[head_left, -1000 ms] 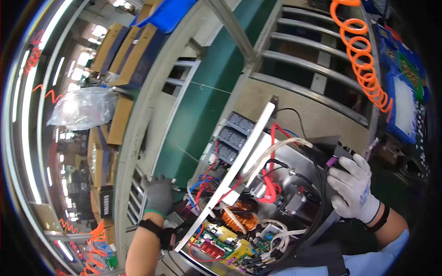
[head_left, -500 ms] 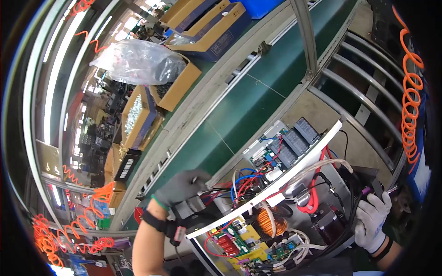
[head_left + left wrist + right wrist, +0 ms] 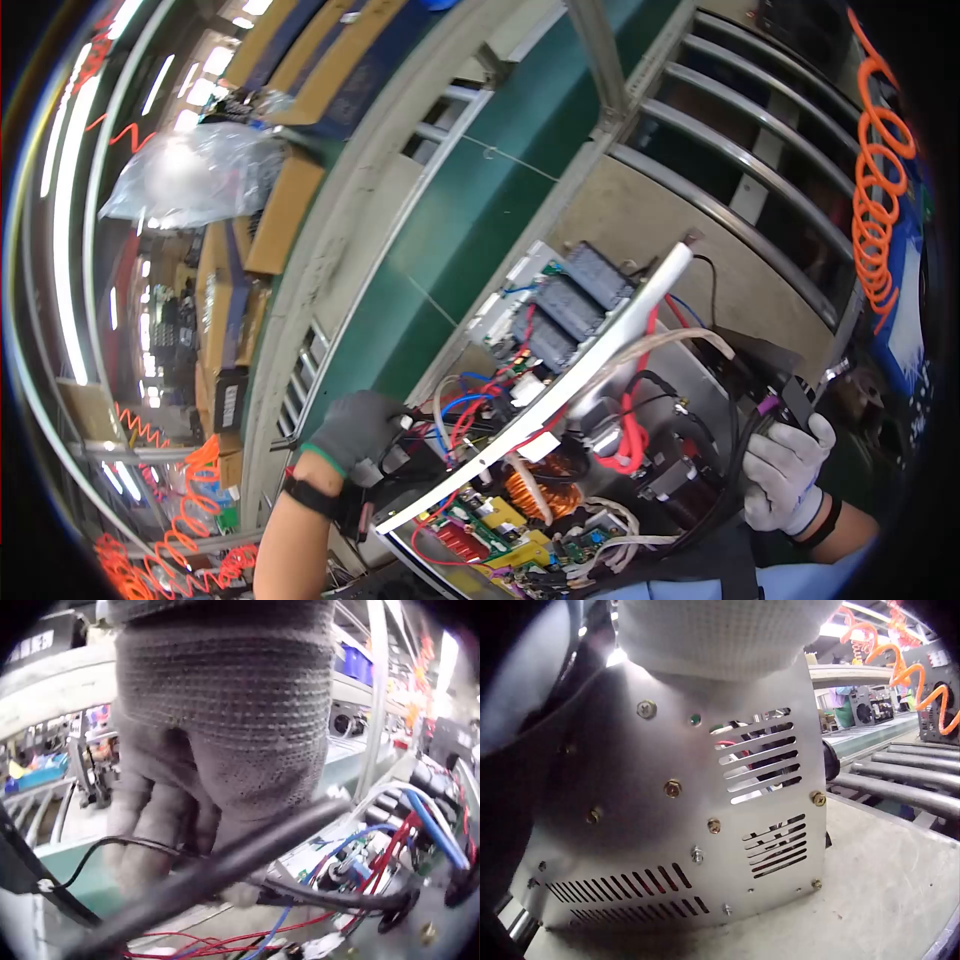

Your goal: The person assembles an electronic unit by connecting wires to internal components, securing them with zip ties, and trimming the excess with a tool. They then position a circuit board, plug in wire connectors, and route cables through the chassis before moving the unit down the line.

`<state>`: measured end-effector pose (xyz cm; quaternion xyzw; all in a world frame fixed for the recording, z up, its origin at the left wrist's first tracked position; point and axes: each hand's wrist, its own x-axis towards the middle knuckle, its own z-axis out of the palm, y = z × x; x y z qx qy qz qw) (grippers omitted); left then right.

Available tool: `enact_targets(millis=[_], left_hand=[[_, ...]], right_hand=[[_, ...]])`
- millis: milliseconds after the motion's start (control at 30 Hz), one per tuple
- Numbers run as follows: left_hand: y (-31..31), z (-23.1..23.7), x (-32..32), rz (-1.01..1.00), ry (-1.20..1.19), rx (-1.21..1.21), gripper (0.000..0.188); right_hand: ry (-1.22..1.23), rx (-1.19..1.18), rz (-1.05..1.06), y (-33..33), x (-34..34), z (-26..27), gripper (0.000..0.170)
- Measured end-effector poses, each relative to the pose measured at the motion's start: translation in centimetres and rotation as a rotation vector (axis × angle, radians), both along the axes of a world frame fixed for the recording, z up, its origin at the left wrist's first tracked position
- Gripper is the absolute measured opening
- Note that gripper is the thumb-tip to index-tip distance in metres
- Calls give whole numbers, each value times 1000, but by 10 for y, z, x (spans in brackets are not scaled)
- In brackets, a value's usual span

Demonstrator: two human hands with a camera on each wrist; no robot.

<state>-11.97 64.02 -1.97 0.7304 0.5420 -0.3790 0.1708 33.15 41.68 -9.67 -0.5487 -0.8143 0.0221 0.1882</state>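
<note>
Silver sheet-metal chassis [image 3: 686,814], slotted and bolted along one side, uncovered, standing on a pale surface [image 3: 881,859]. Running diagonally across the chassis in the head view, a white strip [image 3: 610,342]; to one side of it, dark grey blocks [image 3: 572,308] in a row; to the other, a copper-coloured coil [image 3: 562,498] and a thick red cable [image 3: 630,435] bent into a loop. At the chassis's left side, a left hand [image 3: 352,432] in a grey knit glove, fingers curled inward, pinching a black cable [image 3: 322,900], with blue wires [image 3: 435,829] and red wires [image 3: 388,859] just beside; crossing in front, a blurred black bar [image 3: 210,874], partly hiding the fingertips. At the chassis's right side, a right hand [image 3: 785,475] in a white glove, fingers bent over the top edge and gripping it; fingertips hidden in the wrist view. Beyond the chassis, a green conveyor belt [image 3: 445,250]; past the surface's edge, metal rollers [image 3: 915,771]. Well apart from the chassis, across the belt, cardboard boxes [image 3: 285,220] and a clear plastic bag [image 3: 200,175].
</note>
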Motion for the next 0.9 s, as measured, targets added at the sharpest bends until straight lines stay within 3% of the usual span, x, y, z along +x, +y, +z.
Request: enact_targets(millis=[100, 233, 500, 600, 733, 833, 900], left_hand=[[-5, -6, 7, -380, 49, 306, 16], [23, -22, -28, -557, 128, 469, 12], [51, -47, -86, -380, 273, 477, 7], [59, -40, -88, -217, 507, 451, 11], [59, -51, -94, -194, 484, 546, 13], [52, -58, -83, 9, 609, 457, 14], [35, -70, -91, 154, 733, 440, 26]], right_hand=[[-8, 8, -19, 1, 0, 0, 28], [-24, -20, 1, 3, 2, 1, 30], [40, -38, -42, 8, -1, 5, 26], [68, -43, -35, 11, 0, 6, 27], [136, -39, -7, 8, 3, -3, 27], [201, -9, -11, 9, 3, -7, 29], [210, 36, -14, 10, 3, -6, 29]])
